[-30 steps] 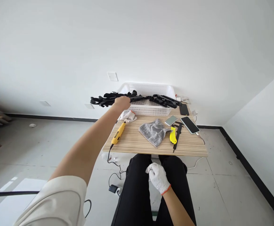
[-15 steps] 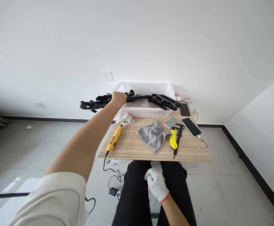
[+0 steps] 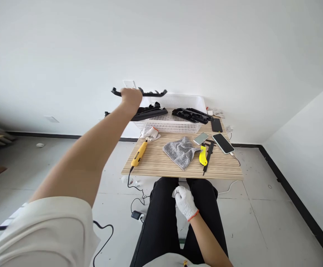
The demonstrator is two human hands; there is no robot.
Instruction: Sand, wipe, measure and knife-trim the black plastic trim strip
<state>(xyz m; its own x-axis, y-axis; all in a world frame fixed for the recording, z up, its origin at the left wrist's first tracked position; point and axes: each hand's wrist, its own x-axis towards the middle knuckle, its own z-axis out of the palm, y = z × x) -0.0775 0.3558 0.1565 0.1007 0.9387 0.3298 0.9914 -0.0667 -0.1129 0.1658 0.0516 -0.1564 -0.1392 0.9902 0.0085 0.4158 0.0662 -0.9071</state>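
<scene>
My left hand [image 3: 132,99], bare, is closed round a long, thin black plastic strip [image 3: 153,94] with clip-like tabs, lifted above the left part of a white plastic basket [image 3: 175,128]. Below it, a pile of similar black plastic parts [image 3: 152,112] lies across the basket's left side, partly hidden by my forearm. A second pile of black parts [image 3: 192,115] sits in the basket's right side. My right hand [image 3: 185,202], in a white knit glove with an orange cuff, rests curled between my thighs. Whatever it may hold is hidden.
On the wooden table [image 3: 156,168] lie a yellow corded tool [image 3: 139,153], a white glove [image 3: 150,133], a grey cloth [image 3: 181,152], a yellow cutter [image 3: 203,155], a black caliper [image 3: 209,154], a small grey-green block [image 3: 200,138] and two phones [image 3: 223,143]. A cable [image 3: 139,200] hangs at the left.
My left hand has risen from the left pile, lifting one black strip off the other parts. The left pile has shifted right into the basket. My right hand stays on my lap.
</scene>
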